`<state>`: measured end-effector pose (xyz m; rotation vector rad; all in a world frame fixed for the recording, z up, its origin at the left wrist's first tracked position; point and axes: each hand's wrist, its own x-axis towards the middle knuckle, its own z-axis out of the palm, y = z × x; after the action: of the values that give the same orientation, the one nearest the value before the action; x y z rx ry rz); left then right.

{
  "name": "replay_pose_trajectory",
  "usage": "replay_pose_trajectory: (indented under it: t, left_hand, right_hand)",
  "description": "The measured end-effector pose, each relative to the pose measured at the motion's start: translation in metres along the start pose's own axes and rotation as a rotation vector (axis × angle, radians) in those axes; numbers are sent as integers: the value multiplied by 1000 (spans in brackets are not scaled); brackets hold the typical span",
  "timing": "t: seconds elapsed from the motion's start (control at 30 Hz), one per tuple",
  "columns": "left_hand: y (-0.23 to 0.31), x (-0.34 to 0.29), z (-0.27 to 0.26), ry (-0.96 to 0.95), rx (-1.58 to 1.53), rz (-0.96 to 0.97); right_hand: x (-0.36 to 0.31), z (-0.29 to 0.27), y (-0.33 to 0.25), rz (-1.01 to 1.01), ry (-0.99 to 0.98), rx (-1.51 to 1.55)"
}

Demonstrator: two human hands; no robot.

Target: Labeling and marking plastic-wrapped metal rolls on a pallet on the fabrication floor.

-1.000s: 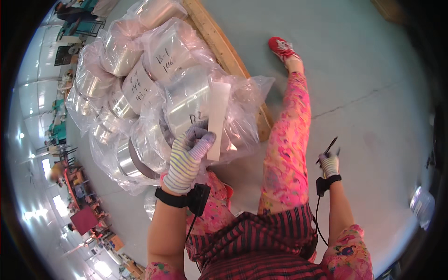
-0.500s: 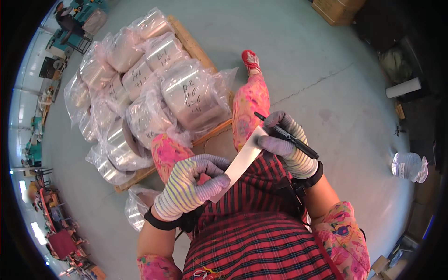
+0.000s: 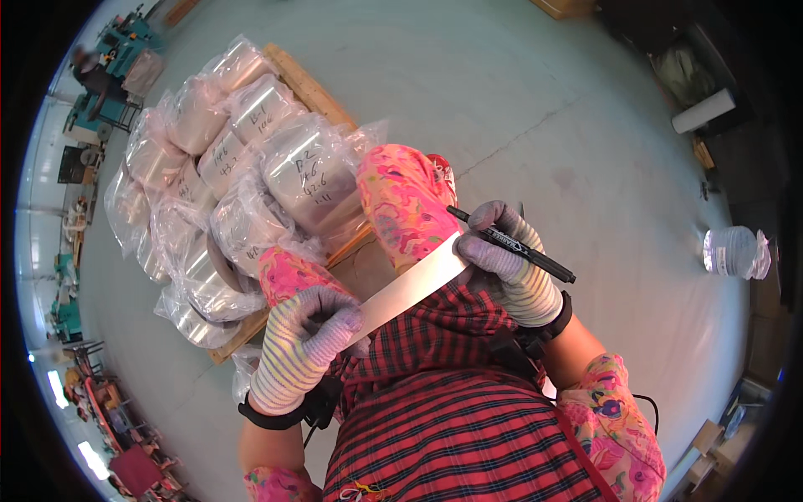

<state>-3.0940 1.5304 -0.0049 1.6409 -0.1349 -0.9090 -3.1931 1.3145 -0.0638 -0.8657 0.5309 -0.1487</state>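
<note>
A white strip (image 3: pixel 407 290) stretches slantwise between my two gloved hands, in front of my plaid apron. My left hand (image 3: pixel 305 341), in a striped knit glove, pinches its lower left end between thumb and fingers. At the upper right end, my right hand (image 3: pixel 512 263), gloved alike, grips the strip. A black marker pen (image 3: pixel 535 257) lies across the right hand's fingers, held there together with the strip. What the strip is made of I cannot tell.
On the left, a wooden pallet (image 3: pixel 305 84) bears several rolls wrapped in clear plastic (image 3: pixel 309 171), some with handwriting. A large clear plastic bottle (image 3: pixel 736 253) stands on the right, and a white roll (image 3: pixel 703 111) lies farther back. A person (image 3: pixel 96 75) is near machines far left.
My left hand has moved left and down along the strip, so more of it shows between my hands. My forward leg has come nearer, and the view has shifted a little.
</note>
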Motion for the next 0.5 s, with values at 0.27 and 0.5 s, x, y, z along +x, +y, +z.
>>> replay_pose_trajectory:
  t: [0.27,0.5]
  left_hand:
    - [22,0,12,-4,33,-196]
    - [23,-4,15,71,21,-193]
  right_hand:
    - [0,-10,-2,36,-25,83]
    - [0,-9,-1,114,43,39]
